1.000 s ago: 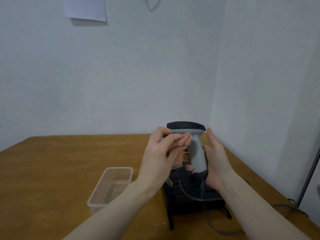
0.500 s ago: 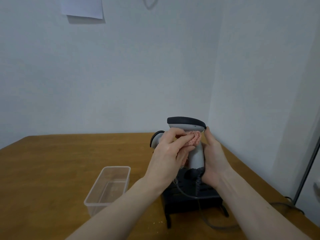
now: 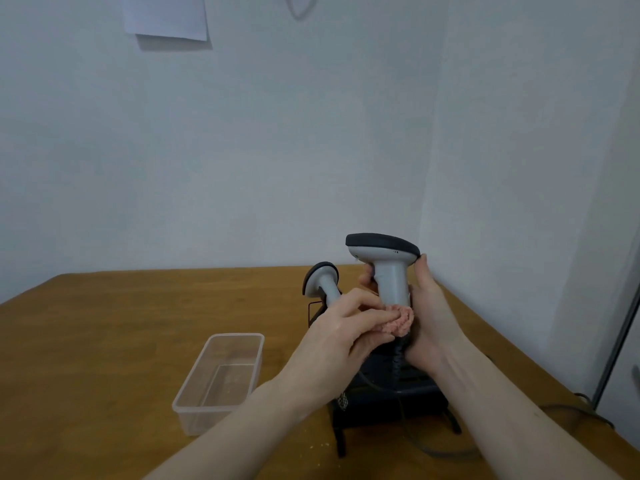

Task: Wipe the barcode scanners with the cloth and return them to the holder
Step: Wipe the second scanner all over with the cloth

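In the lower right of the frame, above the wooden table, a grey barcode scanner stands upright, its handle running vertically and its dark-topped head lying across the top, the longer end of the head reaching toward the left of the picture. The right hand wraps the lower handle from the right side, its fingers curled around the back and its thumb pointing up along the handle toward the head. The left hand comes in from the lower left with its fingers bent, pinching a bunched pink cloth and pressing it against the bottom of the handle. Behind the left hand a second scanner sits in the black holder, handle down and leaning slightly, head uppermost. A clear plastic tub rests on the table just left of the holder.
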